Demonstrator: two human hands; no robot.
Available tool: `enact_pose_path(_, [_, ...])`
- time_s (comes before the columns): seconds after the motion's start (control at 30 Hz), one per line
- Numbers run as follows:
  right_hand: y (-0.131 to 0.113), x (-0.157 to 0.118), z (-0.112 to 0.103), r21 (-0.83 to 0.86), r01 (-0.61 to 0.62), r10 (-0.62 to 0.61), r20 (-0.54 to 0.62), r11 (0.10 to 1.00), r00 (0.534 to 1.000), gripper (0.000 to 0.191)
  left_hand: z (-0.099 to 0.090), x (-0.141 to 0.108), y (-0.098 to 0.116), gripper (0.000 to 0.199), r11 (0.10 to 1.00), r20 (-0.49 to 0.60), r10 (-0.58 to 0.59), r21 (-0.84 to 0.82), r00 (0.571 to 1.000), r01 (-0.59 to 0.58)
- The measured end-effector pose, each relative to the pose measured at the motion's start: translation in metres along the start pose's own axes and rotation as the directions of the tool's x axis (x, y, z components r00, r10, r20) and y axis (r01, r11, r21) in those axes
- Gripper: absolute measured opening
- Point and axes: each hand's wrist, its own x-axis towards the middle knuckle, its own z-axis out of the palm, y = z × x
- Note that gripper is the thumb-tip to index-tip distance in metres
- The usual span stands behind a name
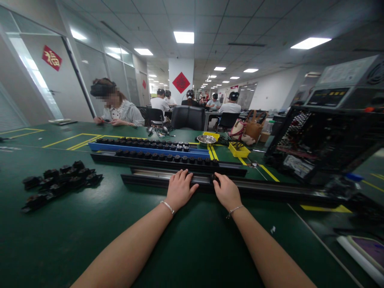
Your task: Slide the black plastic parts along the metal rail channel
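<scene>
The green table [90, 228] bears a blue rail [141, 149] beyond open left grip [179, 189], right grip [227, 192] pinching block [213, 177].

- The left hand [181, 188] lies over a long black rail [147, 181], palm down, fingers spread across it.
- The right hand [227, 191] has its thumb and fingertips at a small dark part [213, 177] on the same rail; whether it grips is unclear.
- Behind: a second black rail [105, 158] and a blue rail [100, 147] – both near a row of small black pieces [168, 157].
- Left on the green table [120, 240]: a loose pile [61, 181] of black parts.
- Farther back: a metal bowl [206, 139] and a yellow bin [239, 150].
- Right: an opened computer case [303, 136] – a grey box [349, 82] atop it.
- Across the table, a co-worker [120, 114] sits, hands together.
</scene>
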Motion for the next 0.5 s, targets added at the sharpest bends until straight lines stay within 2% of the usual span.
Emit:
enact_pose_path(0.23, [-0.0046,-0.0004,-0.0013,0.022,0.001,-0.001,-0.009,1.0,1.0,0.026,0.0001,0.0003,-0.0009,0.047,1.0,0.004,0.015,-0.008,1.0,-0.015])
enact_pose_path(0.5, [-0.0033,-0.0005,-0.0004,0.034,0.038,-0.037,-0.024,0.999,0.999,0.028,-0.0022,-0.0016,0.0008,0.047,0.993,0.028,0.117,-0.02,0.993,-0.116])
